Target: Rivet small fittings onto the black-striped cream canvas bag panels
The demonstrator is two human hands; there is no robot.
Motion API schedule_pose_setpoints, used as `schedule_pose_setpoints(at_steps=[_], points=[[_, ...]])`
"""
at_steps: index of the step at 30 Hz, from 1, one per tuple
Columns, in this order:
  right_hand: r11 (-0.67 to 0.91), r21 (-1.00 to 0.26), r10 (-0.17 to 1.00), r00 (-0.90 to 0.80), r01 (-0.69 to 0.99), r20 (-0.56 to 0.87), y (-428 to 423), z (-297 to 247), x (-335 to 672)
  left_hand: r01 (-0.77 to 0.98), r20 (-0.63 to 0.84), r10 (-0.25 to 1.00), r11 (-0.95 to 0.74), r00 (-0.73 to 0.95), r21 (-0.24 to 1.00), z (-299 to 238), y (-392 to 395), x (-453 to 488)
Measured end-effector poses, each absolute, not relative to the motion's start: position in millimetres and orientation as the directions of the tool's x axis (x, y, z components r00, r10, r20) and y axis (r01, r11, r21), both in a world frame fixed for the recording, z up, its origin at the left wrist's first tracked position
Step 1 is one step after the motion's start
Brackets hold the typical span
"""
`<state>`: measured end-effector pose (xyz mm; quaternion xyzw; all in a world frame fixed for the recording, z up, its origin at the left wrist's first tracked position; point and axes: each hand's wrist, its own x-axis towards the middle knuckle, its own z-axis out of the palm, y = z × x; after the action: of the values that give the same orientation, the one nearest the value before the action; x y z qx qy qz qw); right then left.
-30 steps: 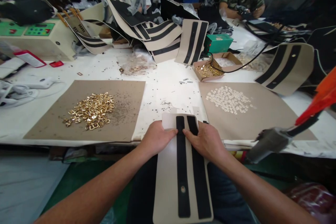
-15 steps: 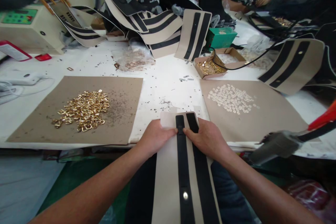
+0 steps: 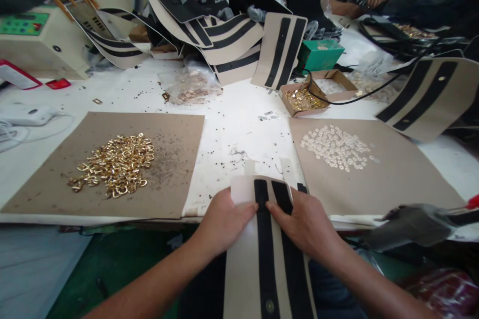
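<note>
The long beige flat panel (image 3: 280,259) with rounded upper corners was over the person's lap, its upper end reaching the near edge of the white-covered desk (image 3: 235,134). The left hand (image 3: 224,219) and the right hand (image 3: 309,222) were closed around its two side edges, thumbs on the front and almost meeting at the left black flat strip (image 3: 265,244); the other fingers were mostly hidden. For good work here, I would judge, both thumbs should press equally and close to this strip, while the fingers behind give support, so that the panel does not twist or crease.

The panel looked smooth, slightly bent and probably flexible. Along it ran the left strip and the right black flat strip (image 3: 292,254), nearly parallel; the left one carried a small round metal fitting (image 3: 270,305) low down. The panel's lower end was out of view.

Beyond the panel to its left lay a heap of shiny gold-coloured metal buckles (image 3: 119,162), and beyond it to its right, many small whitish rings (image 3: 335,147).
</note>
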<state>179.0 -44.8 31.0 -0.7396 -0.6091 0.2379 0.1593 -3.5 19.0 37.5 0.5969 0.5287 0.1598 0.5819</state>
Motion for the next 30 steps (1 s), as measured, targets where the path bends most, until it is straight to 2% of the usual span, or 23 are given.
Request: schedule_pose_setpoints(at_steps=[5, 8, 12, 16, 30], points=[[0.12, -0.661, 0.99, -0.041, 0.741, 0.134, -94.6, 13.1, 171.2, 0.484, -0.551, 0.788, 0.382, 0.274, 0.787, 33.2, -29.9, -12.0], [0.188, -0.686, 0.974, -0.046, 0.703, 0.22, -98.4, 12.9, 169.6, 0.493, -0.598, 0.761, 0.431, 0.252, 0.756, 36.2, -34.5, -13.4], [-0.042, -0.733, 0.988, 0.136, 0.679, 0.069, -66.1, 24.2, 174.4, 0.494, -0.5, 0.822, 0.326, 0.272, 0.806, 48.4, 0.7, -8.3], [-0.243, -0.745, 0.963, 0.247, 0.621, -0.107, -36.4, 29.4, 178.1, 0.464, -0.457, 0.801, 0.259, 0.387, 0.847, 50.6, 33.7, -2.9], [-0.287, -0.512, 0.958, 0.225, 0.81, -0.181, -19.6, 31.8, 177.4, 0.455, -0.459, 0.782, 0.255, 0.423, 0.853, 35.6, 44.9, -0.2]])
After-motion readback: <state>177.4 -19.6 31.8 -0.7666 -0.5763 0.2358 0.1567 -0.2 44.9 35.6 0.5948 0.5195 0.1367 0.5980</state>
